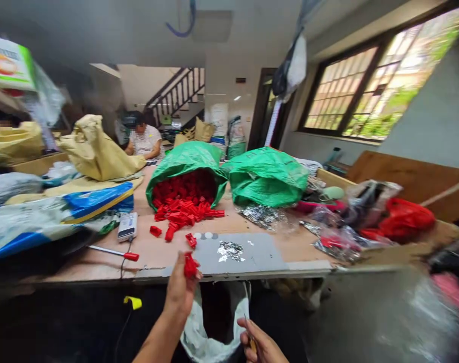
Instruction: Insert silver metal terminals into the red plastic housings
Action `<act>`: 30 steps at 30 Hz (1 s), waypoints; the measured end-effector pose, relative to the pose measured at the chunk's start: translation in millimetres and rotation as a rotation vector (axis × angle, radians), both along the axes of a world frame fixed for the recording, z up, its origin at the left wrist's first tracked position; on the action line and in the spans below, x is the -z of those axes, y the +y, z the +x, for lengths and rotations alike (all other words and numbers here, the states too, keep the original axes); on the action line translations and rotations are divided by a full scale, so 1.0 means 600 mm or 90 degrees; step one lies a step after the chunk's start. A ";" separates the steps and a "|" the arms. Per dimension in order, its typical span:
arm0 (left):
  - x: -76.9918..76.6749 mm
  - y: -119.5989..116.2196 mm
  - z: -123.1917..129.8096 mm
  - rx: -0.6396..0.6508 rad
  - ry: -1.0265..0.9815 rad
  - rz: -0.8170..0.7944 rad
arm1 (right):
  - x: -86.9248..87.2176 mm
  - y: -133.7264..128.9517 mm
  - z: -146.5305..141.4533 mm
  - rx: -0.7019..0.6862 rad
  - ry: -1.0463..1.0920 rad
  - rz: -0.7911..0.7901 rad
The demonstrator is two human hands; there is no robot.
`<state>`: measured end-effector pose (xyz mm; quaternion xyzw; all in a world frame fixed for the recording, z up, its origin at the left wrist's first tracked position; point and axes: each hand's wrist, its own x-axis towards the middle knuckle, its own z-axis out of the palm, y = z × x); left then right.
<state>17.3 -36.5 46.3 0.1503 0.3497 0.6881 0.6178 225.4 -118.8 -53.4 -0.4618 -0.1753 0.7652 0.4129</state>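
Note:
My left hand (181, 295) is closed around a red plastic part (190, 266) at the table's front edge. In my right hand (260, 342), lower down, is a thin pointed tool (252, 345) with a yellowish handle; its exact kind does not show. Between and below my hands gapes an open white sack (205, 338), dark inside. Another red part lies just beyond my left hand, near a grey mat (265, 252) bearing a heap of small shiny metal pieces (230, 250). Behind them, a green sack (189, 154) on its side spills many red parts (182, 209).
A second green sack (269, 176) stands right of the first. Plastic bags and a red bag (409, 220) crowd the right side. At left are a white device (127, 226), a red-handled screwdriver (131, 256) and blue-white sacking (44, 222). A person (146, 141) sits across the table.

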 end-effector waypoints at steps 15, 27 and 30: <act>-0.091 0.120 -0.119 -0.246 0.088 0.138 | -0.106 0.059 0.057 0.006 -0.116 0.216; -0.016 0.147 0.000 -0.174 0.064 0.117 | -0.141 0.234 0.102 -0.010 -0.932 0.533; 0.006 0.141 0.014 -0.110 0.073 0.115 | -0.134 0.287 0.105 -0.069 -1.022 0.539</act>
